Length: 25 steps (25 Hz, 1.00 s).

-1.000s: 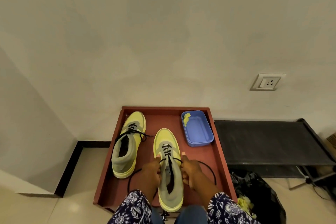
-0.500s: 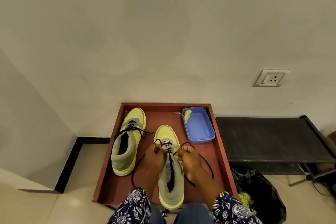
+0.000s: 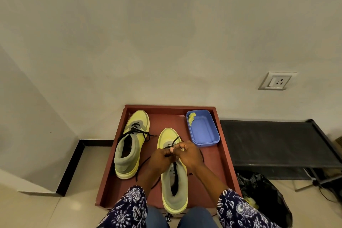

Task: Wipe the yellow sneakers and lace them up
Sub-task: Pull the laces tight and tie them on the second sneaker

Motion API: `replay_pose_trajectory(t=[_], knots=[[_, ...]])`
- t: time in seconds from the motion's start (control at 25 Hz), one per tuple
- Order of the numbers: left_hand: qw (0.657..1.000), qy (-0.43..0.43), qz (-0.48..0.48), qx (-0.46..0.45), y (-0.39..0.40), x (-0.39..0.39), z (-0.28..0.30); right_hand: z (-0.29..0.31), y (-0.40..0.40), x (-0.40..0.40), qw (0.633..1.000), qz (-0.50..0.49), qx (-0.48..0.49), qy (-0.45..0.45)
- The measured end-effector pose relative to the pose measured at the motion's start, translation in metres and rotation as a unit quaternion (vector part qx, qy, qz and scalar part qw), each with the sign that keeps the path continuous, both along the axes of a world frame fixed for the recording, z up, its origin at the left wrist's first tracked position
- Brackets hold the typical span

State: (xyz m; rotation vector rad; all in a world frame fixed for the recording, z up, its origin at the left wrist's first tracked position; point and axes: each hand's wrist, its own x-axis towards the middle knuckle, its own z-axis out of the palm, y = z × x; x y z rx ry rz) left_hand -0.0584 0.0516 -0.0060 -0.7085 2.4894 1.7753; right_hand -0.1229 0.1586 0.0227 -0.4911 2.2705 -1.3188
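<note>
Left hand (image 3: 160,159): fingers curled, pinching the black lace (image 3: 175,140) over the near sneaker's eyelets. Right hand (image 3: 189,153): fingers curled, gripping the same lace, fingertips meeting the left hand's.

Near yellow sneaker (image 3: 173,181): on the red tray (image 3: 224,153), at its centre and front, toe toward the wall; a lace loop stands above the fingers, loose ends trailing onto the tray at both sides.

Far yellow sneaker (image 3: 130,144): on the tray's left side, laced and tied, grey collar facing the person.

Blue tub (image 3: 203,131): tray's back right corner, a yellow cloth (image 3: 191,117) in its far end.

Black rack (image 3: 273,140): right of the tray. Black bag (image 3: 262,196): on the floor at the tray's front right. Wall socket (image 3: 276,81): above and right of the tray.
</note>
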Motion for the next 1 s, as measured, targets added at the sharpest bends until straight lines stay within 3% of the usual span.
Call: replay_pose_trajectory(t=[0.24,0.44,0.6,0.84,1.0], knots=[[1.000,0.000,0.021,0.007,0.003,0.000,-0.002,0.002,0.005,-0.003,0.996,0.069,0.042,-0.022],[0.997,-0.004,0.064,0.043,0.003,-0.004,0.001,-0.008,0.017,-0.010,0.956,0.138,0.193,0.175],[0.993,-0.004,0.087,0.080,-0.001,-0.005,0.006,-0.006,0.023,-0.007,0.927,0.164,0.201,0.272],[0.987,-0.007,0.082,0.138,-0.003,-0.003,0.014,-0.015,0.025,-0.002,0.949,0.183,0.131,0.222],[0.993,-0.016,0.065,0.100,-0.007,-0.002,0.012,-0.015,0.024,-0.003,0.962,0.172,0.099,0.185]])
